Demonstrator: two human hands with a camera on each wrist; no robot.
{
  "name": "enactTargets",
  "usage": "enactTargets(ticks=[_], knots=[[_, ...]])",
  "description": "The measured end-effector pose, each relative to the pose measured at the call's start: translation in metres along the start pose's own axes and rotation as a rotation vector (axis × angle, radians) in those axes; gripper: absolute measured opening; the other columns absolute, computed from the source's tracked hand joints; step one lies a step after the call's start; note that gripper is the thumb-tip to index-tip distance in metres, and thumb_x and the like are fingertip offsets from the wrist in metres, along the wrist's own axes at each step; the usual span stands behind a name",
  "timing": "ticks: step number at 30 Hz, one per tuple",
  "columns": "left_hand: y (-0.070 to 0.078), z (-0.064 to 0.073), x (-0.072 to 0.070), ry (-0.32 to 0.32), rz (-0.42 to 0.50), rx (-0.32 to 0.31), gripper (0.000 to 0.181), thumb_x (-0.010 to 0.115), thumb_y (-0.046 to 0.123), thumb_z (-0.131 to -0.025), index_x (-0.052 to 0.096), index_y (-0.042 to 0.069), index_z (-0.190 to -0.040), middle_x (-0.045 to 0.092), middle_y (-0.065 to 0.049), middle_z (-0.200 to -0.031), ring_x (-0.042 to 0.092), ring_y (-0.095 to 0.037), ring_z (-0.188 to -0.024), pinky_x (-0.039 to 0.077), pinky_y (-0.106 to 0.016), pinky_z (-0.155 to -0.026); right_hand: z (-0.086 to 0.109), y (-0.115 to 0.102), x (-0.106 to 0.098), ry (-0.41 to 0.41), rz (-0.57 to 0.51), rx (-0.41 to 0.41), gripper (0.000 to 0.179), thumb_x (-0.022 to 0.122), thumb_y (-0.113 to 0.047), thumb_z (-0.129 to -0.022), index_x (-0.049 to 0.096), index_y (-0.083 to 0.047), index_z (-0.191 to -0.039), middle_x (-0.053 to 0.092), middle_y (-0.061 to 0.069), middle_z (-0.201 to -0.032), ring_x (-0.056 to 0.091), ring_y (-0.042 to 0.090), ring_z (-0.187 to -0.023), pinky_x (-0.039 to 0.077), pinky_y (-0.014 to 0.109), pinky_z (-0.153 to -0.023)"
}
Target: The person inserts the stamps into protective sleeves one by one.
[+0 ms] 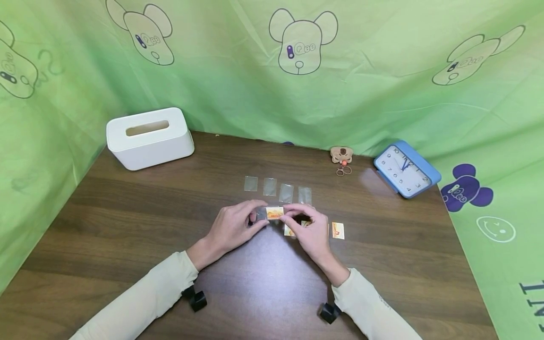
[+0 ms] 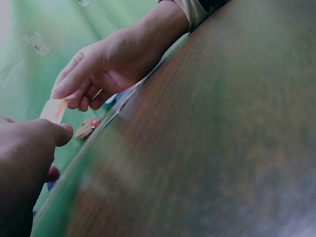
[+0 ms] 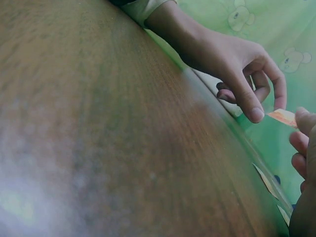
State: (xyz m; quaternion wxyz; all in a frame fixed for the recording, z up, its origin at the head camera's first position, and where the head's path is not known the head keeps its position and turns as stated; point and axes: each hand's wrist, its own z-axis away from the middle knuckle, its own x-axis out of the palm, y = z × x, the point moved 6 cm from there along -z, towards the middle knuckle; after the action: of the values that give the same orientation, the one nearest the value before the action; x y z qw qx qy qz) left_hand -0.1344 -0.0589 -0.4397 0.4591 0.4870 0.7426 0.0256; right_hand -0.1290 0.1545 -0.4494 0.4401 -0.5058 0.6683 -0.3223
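Note:
My left hand (image 1: pixel 233 225) pinches a small clear plastic sleeve (image 1: pixel 261 213) between thumb and fingers. At the sleeve's right side, a small yellow-and-orange picture card (image 1: pixel 275 213) is held by the thumb and fingers of my right hand (image 1: pixel 312 231). Card and sleeve overlap in the head view; how far the card sits inside I cannot tell. Both wrist views show the card raised above the table, bridging the two hands. Beneath the right hand lie more picture cards, partly hidden by it, with one card (image 1: pixel 338 230) in plain sight to its right.
Several clear sleeves, one of them a sleeve (image 1: pixel 251 183) at the left end, lie in a row beyond the hands. A white tissue box (image 1: pixel 150 139) stands back left. A bear-shaped keychain (image 1: pixel 341 155) and a blue clock (image 1: pixel 405 170) are back right. Green cloth (image 1: pixel 255 108) hangs behind the table.

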Motion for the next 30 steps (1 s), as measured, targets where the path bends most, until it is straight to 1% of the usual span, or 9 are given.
enactTargets(ticks=[5, 9, 13, 17, 20, 22, 23, 29, 30], knots=[[-0.005, 0.001, -0.001, 0.021, 0.041, -0.095, 0.046, 0.098, 0.016, -0.086, 0.073, 0.008, -0.125, 0.066, 0.004, -0.080, 0.057, -0.003, -0.063, 0.052, -0.025, -0.058, -0.001, -0.004, -0.002, 0.042, 0.010, -0.036, 0.016, 0.083, 0.008, -0.093, 0.085, -0.004, -0.104, 0.080, 0.015, -0.096, 0.070, 0.005, -0.087, 0.055, 0.018, -0.079], [-0.007, 0.001, -0.001, 0.025, 0.038, -0.129, 0.047, 0.098, 0.019, -0.086, 0.073, 0.010, -0.125, 0.066, 0.005, -0.079, 0.056, -0.002, -0.063, 0.052, -0.026, -0.058, -0.001, -0.008, -0.001, 0.057, 0.012, -0.060, 0.017, 0.079, 0.016, -0.091, 0.083, 0.002, -0.099, 0.078, 0.018, -0.096, 0.067, 0.003, -0.090, 0.053, 0.015, -0.081], [-0.007, 0.001, 0.000, 0.028, 0.040, -0.125, 0.047, 0.099, 0.019, -0.085, 0.073, 0.010, -0.124, 0.067, 0.005, -0.079, 0.057, -0.002, -0.062, 0.052, -0.026, -0.058, -0.002, -0.008, 0.000, 0.059, 0.016, -0.074, 0.018, 0.078, 0.021, -0.087, 0.081, 0.006, -0.097, 0.077, 0.022, -0.095, 0.067, 0.003, -0.091, 0.054, 0.017, -0.084], [-0.007, 0.002, 0.000, 0.030, 0.044, -0.117, 0.047, 0.099, 0.019, -0.085, 0.073, 0.010, -0.124, 0.067, 0.005, -0.079, 0.057, -0.002, -0.062, 0.052, -0.026, -0.057, -0.002, -0.007, 0.000, 0.048, 0.016, -0.067, 0.018, 0.080, 0.018, -0.089, 0.083, 0.002, -0.097, 0.078, 0.017, -0.095, 0.068, 0.005, -0.092, 0.054, 0.018, -0.085], [-0.008, 0.002, 0.001, 0.030, 0.048, -0.112, 0.047, 0.099, 0.018, -0.085, 0.073, 0.010, -0.124, 0.067, 0.005, -0.079, 0.057, -0.002, -0.063, 0.052, -0.026, -0.057, -0.001, -0.007, 0.000, 0.035, -0.003, -0.079, 0.018, 0.082, 0.014, -0.090, 0.084, -0.002, -0.099, 0.079, 0.014, -0.096, 0.069, 0.007, -0.091, 0.054, 0.017, -0.085], [-0.008, 0.002, 0.001, 0.030, 0.049, -0.109, 0.047, 0.099, 0.018, -0.085, 0.073, 0.010, -0.124, 0.067, 0.005, -0.079, 0.058, -0.002, -0.062, 0.052, -0.026, -0.057, -0.001, -0.007, 0.000, 0.027, -0.019, -0.089, 0.019, 0.082, 0.013, -0.090, 0.084, -0.003, -0.100, 0.079, 0.014, -0.096, 0.069, 0.008, -0.092, 0.054, 0.018, -0.085], [-0.008, 0.002, 0.001, 0.030, 0.050, -0.107, 0.047, 0.099, 0.018, -0.085, 0.073, 0.010, -0.124, 0.067, 0.005, -0.079, 0.058, -0.002, -0.062, 0.052, -0.026, -0.057, -0.001, -0.011, 0.001, 0.025, -0.025, -0.091, 0.018, 0.081, 0.014, -0.090, 0.084, -0.001, -0.099, 0.078, 0.016, -0.096, 0.069, 0.007, -0.092, 0.054, 0.018, -0.085], [-0.007, 0.001, 0.001, 0.029, 0.050, -0.093, 0.047, 0.099, 0.017, -0.085, 0.073, 0.010, -0.124, 0.067, 0.005, -0.079, 0.058, -0.003, -0.062, 0.052, -0.026, -0.057, -0.001, -0.008, 0.002, -0.005, -0.027, -0.085, 0.018, 0.081, 0.013, -0.091, 0.084, -0.003, -0.100, 0.078, 0.015, -0.096, 0.068, 0.008, -0.092, 0.055, 0.021, -0.084], [-0.006, 0.001, 0.001, 0.028, 0.050, -0.090, 0.047, 0.099, 0.017, -0.085, 0.073, 0.010, -0.124, 0.067, 0.005, -0.079, 0.058, -0.003, -0.062, 0.052, -0.025, -0.057, -0.001, -0.003, 0.002, -0.011, -0.027, -0.087, 0.019, 0.082, 0.012, -0.091, 0.085, -0.004, -0.100, 0.078, 0.014, -0.096, 0.068, 0.008, -0.092, 0.055, 0.021, -0.084]])
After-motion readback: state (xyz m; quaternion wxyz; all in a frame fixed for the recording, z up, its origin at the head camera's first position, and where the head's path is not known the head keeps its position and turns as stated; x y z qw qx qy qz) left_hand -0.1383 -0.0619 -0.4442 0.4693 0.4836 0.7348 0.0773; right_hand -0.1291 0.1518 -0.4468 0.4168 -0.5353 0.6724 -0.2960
